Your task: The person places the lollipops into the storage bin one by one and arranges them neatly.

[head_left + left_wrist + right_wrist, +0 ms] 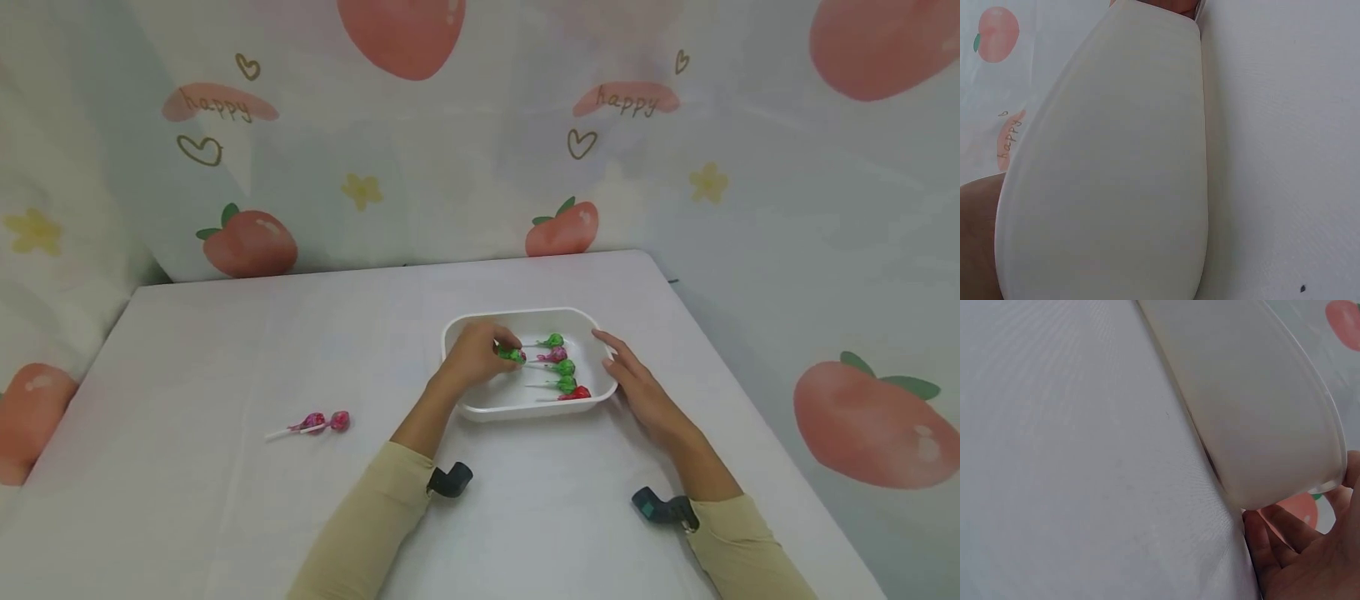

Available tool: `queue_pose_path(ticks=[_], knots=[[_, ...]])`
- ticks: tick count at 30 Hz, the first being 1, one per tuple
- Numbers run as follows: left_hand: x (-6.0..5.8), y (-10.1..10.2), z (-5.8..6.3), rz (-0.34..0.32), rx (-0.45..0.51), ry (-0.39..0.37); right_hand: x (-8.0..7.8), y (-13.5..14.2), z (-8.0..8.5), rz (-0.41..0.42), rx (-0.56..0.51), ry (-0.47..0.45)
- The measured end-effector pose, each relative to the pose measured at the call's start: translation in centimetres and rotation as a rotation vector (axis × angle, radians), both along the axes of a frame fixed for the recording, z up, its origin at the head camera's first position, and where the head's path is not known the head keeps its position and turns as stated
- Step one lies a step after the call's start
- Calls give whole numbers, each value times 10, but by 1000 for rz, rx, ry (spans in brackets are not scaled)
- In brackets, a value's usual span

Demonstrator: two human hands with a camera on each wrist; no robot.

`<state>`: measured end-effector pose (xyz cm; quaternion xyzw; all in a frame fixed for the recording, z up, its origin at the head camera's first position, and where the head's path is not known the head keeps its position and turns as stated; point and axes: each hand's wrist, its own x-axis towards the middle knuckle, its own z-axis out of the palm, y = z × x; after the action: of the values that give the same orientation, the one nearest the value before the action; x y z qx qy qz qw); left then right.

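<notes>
A white tray stands on the table with several lollipops in it, among them a green one, a pink one and a red one. Over the tray's left part, my left hand pinches a green-wrapped lollipop between thumb and fingers. My right hand holds the tray's right end, fingertips at the rim. In the right wrist view, other fingers of it lie low against the tray's outer corner. The tray's wall hides most of the left hand in the left wrist view.
Two pink lollipops lie side by side on the white table, left of the tray. A patterned cloth hangs behind the table and along its sides. Dark wrist cameras sit by both sleeves.
</notes>
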<state>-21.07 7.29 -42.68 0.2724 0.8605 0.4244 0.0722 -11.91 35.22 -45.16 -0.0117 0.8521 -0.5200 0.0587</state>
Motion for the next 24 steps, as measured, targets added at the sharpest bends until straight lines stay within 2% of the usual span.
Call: queue_pose_path(ticks=[13,24], knots=[[4,0,-4,54,-19,-18,0,-1,0,4,1,9],[9,-1,0,110,-50,-11,0,-2,0,7,-5,7]])
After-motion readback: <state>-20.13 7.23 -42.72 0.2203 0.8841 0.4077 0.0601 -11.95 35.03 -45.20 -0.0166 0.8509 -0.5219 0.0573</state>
